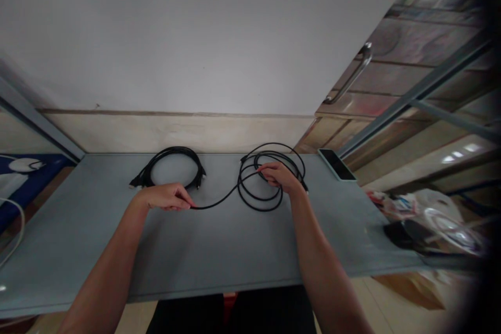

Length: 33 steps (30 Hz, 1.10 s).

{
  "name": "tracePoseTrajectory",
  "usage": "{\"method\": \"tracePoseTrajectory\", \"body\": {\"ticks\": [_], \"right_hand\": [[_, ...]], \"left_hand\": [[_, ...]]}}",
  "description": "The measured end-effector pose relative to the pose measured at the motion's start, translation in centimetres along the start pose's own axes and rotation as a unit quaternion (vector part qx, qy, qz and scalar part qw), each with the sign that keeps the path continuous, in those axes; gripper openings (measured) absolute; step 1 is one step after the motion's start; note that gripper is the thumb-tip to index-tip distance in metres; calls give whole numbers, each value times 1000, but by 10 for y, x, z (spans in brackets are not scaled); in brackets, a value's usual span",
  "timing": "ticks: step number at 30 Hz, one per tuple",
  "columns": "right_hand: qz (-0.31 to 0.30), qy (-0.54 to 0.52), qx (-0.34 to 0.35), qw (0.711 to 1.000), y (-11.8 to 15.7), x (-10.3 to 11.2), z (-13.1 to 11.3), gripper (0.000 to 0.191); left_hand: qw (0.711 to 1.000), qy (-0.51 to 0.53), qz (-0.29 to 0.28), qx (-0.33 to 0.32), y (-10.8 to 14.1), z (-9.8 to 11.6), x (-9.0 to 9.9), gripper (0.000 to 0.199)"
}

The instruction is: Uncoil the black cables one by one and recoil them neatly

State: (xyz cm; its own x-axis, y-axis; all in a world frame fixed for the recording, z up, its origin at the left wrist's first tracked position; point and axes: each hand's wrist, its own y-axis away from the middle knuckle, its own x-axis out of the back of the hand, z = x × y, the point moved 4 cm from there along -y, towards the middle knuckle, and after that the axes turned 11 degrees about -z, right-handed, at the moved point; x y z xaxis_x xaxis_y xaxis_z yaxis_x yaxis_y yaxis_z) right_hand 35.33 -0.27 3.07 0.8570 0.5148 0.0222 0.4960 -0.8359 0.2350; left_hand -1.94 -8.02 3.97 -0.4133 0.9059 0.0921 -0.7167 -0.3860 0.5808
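Two black cables are on the grey table. The neatly coiled cable [175,151] lies at the left, just behind my left hand [169,197], its connectors at both sides of the coil. A looser cable [261,210] lies in wide, uneven loops to the right. My left hand pinches a stretch of this looser cable between thumb and fingertips. Over the loops, my right hand [277,174] holds the same cable with its fingers closed. The stretch between my hands sags in a shallow curve over the table.
On the grey table [219,261], a phone [337,164] lies at the back right. A white wall stands behind. Plastic bags [434,209] and a black object [407,234] sit at the right end. A white cable [21,224] hangs at the left edge.
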Motion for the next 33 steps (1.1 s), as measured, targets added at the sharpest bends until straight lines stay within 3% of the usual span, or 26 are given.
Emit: {"method": "tracePoseTrajectory", "body": {"ticks": [7, 12, 20, 24, 28, 31, 33], "right_hand": [[65, 15, 41, 997, -1, 8, -1, 24], [112, 61, 51, 991, -6, 13, 2, 28], [44, 55, 27, 997, -8, -2, 1, 29], [19, 52, 27, 998, -12, -18, 0, 28], [-53, 56, 20, 997, -21, -49, 5, 30], [-58, 50, 43, 996, -27, -69, 7, 32], [-74, 43, 53, 995, -30, -81, 8, 33]], "left_hand": [[999, 5, -31, -38, -15, 7, -9, 65], [999, 17, -20, -47, -32, 6, -14, 55], [991, 85, 42, -97, -50, 13, -26, 44], [983, 116, 90, -108, -53, 13, -22, 45], [952, 202, 179, -146, -57, 15, -14, 46], [915, 261, 251, -178, -54, 19, -9, 49], [902, 276, 266, -198, -53, 23, -9, 52]]}}
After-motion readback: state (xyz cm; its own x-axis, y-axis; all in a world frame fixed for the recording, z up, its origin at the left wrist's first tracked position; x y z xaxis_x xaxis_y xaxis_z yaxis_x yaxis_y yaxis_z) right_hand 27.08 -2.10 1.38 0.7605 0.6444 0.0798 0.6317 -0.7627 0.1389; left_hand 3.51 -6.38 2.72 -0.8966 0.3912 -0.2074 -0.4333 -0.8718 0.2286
